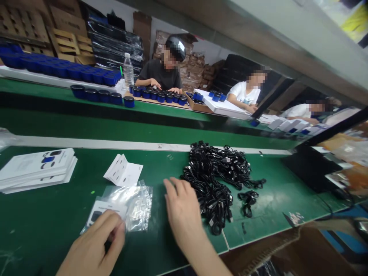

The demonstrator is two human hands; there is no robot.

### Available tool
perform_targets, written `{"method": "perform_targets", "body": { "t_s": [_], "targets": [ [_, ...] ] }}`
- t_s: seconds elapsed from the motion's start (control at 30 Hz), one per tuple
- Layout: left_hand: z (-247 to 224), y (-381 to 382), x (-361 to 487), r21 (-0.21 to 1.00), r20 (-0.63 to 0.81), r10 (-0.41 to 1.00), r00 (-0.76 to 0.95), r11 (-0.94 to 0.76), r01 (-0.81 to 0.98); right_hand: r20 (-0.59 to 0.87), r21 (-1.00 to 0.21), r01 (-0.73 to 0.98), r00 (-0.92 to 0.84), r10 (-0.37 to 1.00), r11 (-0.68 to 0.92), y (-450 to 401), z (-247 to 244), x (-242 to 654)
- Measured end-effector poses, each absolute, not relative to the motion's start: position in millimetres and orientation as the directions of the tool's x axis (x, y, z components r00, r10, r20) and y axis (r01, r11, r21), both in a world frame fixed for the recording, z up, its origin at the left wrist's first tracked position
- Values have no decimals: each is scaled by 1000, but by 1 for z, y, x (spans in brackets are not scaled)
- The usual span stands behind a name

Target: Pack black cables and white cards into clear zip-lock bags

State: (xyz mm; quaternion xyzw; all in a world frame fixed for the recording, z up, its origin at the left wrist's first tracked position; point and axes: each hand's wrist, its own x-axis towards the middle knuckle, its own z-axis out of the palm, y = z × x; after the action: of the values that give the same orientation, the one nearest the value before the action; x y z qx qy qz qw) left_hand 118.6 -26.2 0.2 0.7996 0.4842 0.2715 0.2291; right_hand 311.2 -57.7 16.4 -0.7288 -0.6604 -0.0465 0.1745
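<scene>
Pinching clear plastic bag (138, 207) with left hand (93, 245), printed card (105, 211) at its edge; right hand (182, 207) open beside black cable pile (212, 176), likely heaped close for easy reach.

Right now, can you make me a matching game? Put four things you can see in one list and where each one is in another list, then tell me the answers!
Things:
1. black cables
2. white cards
3. plastic bag
4. water bottle

Places:
A. on the far green table
B. at the left side of the near green table
C. touching the left hand
D. just past the right hand

Pairs: 1-D, 2-B, 3-C, 4-A
</scene>
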Motion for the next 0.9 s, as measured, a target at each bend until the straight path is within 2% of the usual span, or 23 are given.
{"method": "perform_targets", "body": {
  "t_s": [0.03, 0.1, 0.27, 0.33, 0.4, 0.43, 0.47, 0.53, 0.63, 0.7, 0.83, 0.9],
  "targets": [
    [-1, -25, 119, 618, 181, 879, 442, -451, 644, 264, -131, 985, 143, 954, -112, -54, 18, 323],
    [-4, -22, 119, 594, 123, 840, 528, -489, 639, 224, -103, 987, 141, 964, -120, -48, 19, 340],
    [-5, -21, 117, 590, 16, 836, 549, -451, 670, 297, -267, 963, 119, 947, -37, -53, 31, 338],
    [-3, -22, 116, 600, -19, 844, 536, -419, 682, 321, -529, 848, 169, 932, 28, -63, 35, 324],
    [0, -22, 116, 607, -35, 857, 514, -390, 692, 238, -846, 527, 239, 941, 80, -73, 34, 310],
    [2, -22, 117, 614, -46, 861, 506, -376, 694, 171, -939, 335, 255, 952, 79, -77, 31, 304],
    [4, -22, 117, 624, -55, 865, 498, -359, 694, 109, -980, 191, 256, 961, 61, -80, 27, 299],
    [6, -22, 118, 660, -76, 876, 475, -313, 683, 45, -990, 140, 253, 966, 9, -84, 18, 294],
    [5, -23, 120, 717, -53, 897, 438, -271, 642, 72, -949, 317, 251, 965, -12, -90, 9, 295],
    [1, -25, 120, 714, 9, 910, 414, -296, 635, 148, -914, 403, 236, 960, 42, -93, 7, 295],
    [-8, -33, 117, 580, 259, 893, 367, -448, 680, 336, -897, 396, 316, 888, 198, -95, -2, 282],
    [-9, -38, 115, 493, 379, 835, 399, -547, 677, 334, -921, 332, 404, 851, 203, -94, -8, 270]
  ]
}}
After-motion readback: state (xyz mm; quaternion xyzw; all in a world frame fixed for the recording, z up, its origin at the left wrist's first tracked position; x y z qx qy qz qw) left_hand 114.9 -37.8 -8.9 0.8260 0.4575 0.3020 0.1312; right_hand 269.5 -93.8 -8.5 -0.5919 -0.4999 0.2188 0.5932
